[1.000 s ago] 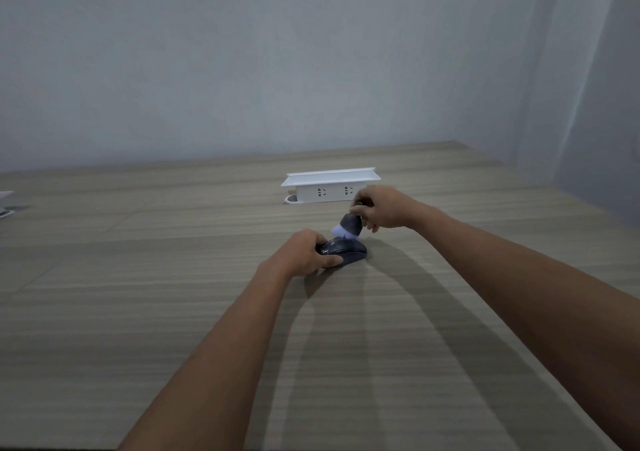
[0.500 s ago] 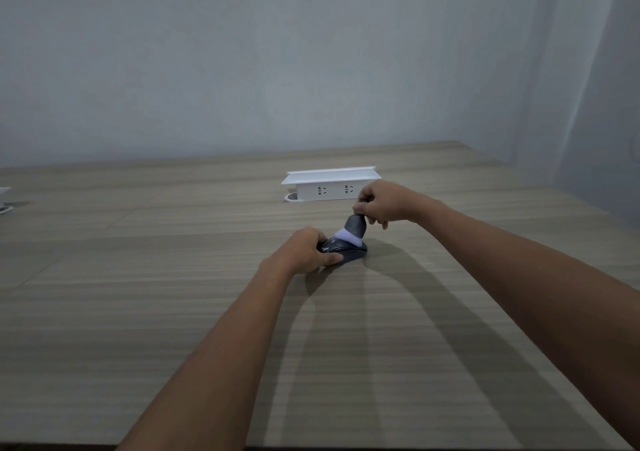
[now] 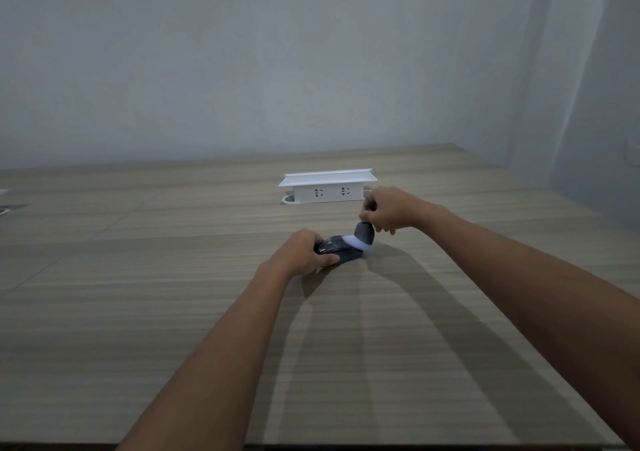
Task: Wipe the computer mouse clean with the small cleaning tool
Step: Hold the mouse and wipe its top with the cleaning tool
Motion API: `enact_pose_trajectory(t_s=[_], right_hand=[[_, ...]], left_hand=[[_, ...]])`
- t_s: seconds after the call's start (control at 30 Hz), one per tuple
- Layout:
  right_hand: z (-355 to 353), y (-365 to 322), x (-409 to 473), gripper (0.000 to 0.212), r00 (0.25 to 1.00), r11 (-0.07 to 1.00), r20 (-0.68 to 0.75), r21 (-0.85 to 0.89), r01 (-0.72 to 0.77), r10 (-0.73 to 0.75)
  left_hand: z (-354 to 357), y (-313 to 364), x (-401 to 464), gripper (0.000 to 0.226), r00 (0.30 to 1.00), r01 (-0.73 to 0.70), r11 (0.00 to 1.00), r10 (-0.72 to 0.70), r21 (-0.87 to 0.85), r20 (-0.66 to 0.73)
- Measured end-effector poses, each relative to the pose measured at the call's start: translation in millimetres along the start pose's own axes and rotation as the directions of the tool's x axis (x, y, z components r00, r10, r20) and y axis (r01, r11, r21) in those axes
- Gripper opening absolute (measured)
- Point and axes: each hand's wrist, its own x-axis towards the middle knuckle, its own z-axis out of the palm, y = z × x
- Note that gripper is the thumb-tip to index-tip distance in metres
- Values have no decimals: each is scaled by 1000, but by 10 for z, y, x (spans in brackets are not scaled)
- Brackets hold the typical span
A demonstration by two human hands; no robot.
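A dark computer mouse [image 3: 341, 252] lies on the wooden table [image 3: 173, 312] a little beyond the middle. My left hand [image 3: 303, 253] grips its left side and holds it down. My right hand [image 3: 386, 210] is closed on a small cleaning brush [image 3: 363, 235] with a dark grey body and pale bristles. The brush leans to the left and its bristles press on the right end of the mouse. Part of the brush handle is hidden inside my fingers.
A white socket box [image 3: 327, 187] with a flat lid stands on the table just behind my hands, over a round cable hole. A small white object [image 3: 3, 201] shows at the far left edge. A grey wall runs behind the table.
My right hand has shifted to the right and slightly up, dragging the brush from the top of the mouse to its right end. The left hand keeps its hold.
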Motion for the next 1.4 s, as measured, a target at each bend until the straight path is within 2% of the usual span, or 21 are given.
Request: enact_pose_trajectory(t_s=[0.13,0.3,0.43,0.57,0.7,0.9,1.07,1.4], right_hand=[[33,-69,-17,22,999,999,-43,-33,17,-18],[25,-119,-22,21,998,992,-18,108,62,-60],[55,-37,-15,23,998,1000,-61,-19,6,-7],[115,-96,-8,18,992,995,-111,-90,44,-54],[60,-85,-11,19,995,999,-86,8,41,-40],[58,1,-81,24,999,998,-16,-33,-45,45],[-10,-20,-130,27,999,992,31,127,-17,13],[115,45,-168,16,998,995,-47,99,-35,39]], left_hand=[[3,-5,11,33,1000,-3,1000,3,7,-5],[19,-8,13,34,1000,0,1000,0,3,-11],[32,0,5,33,1000,8,1000,-8,-7,-23],[52,-19,14,38,999,18,999,-20,-28,-43],[73,-38,16,39,998,25,999,-28,-39,-58],[90,-41,13,39,996,25,998,-30,-61,-79],[92,-13,3,38,995,34,998,-38,-51,-89],[58,-5,-2,42,998,36,999,-37,-23,-53]])
